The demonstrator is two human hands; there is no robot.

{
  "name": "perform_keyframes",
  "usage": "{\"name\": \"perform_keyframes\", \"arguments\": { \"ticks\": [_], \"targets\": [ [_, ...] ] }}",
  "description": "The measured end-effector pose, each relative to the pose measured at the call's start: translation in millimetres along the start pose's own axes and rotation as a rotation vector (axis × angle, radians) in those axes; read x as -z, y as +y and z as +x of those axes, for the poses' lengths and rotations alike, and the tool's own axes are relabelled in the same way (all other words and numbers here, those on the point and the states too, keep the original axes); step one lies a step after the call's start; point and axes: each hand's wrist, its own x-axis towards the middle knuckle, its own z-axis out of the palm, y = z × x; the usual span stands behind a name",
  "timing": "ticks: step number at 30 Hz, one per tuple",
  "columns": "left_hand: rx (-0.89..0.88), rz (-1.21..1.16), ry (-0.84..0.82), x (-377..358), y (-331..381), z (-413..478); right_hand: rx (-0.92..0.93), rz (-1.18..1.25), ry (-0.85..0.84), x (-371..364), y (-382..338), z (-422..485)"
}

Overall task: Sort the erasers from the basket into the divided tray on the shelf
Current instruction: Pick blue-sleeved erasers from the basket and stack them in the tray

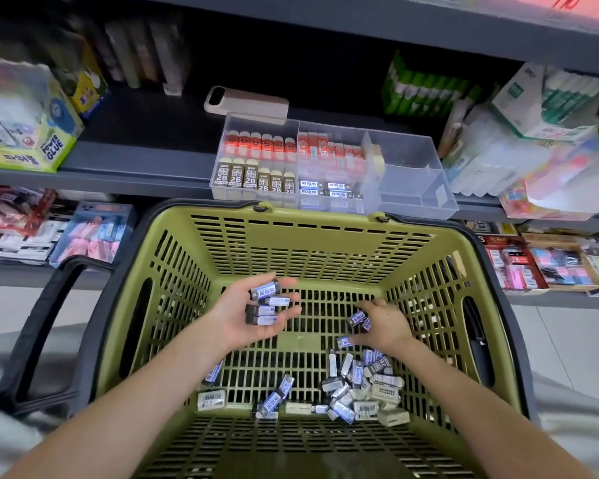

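A green slotted basket (pixel 291 236) sits in front of me, below the shelf. Inside it, my left hand (pixel 246 318) is palm up and cupped around several blue-and-black sleeved erasers (pixel 265 305). My right hand (pixel 382 324) is low over the basket floor, fingers pinched on two or three of the same blue erasers (pixel 358 319). A loose heap of blue, black and cream erasers (pixel 357 395) lies at the basket's near right. The clear divided tray (pixel 412 174) stands on the shelf edge; its left and middle compartments hold rows of erasers, its right compartments look bare.
A beige case (pixel 246 102) lies behind the tray. A power-glue box (pixel 28 133) stands at the shelf's left, glue-stick packs (pixel 426 88) and plastic-wrapped goods (pixel 533 160) at the right. Lower shelves hold more packaged stationery. The basket's black handle (pixel 42 326) hangs to the left.
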Motion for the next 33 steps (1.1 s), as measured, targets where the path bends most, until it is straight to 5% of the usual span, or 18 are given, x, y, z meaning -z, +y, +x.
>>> {"name": "perform_keyframes", "arguments": {
  "ticks": [4,14,20,26,30,33],
  "targets": [
    [-0.009,-0.001,0.010,3,1,3,0.136,-0.106,0.089,-11,3,-3],
    [0.000,0.002,0.034,7,-1,9,0.578,-0.440,0.009,-19,-5,0],
    [0.065,0.072,0.073,13,-15,13,0.456,-0.018,0.255,-7,-29,-8],
    [0.178,0.009,0.011,17,-25,14,0.754,0.275,0.365,16,-87,-31],
    [0.155,-0.013,-0.009,19,-25,12,0.499,0.446,0.321,15,-80,-28],
    [0.120,0.004,-0.008,18,-22,10,0.253,0.080,0.131,-2,-64,-20]
  ]
}}
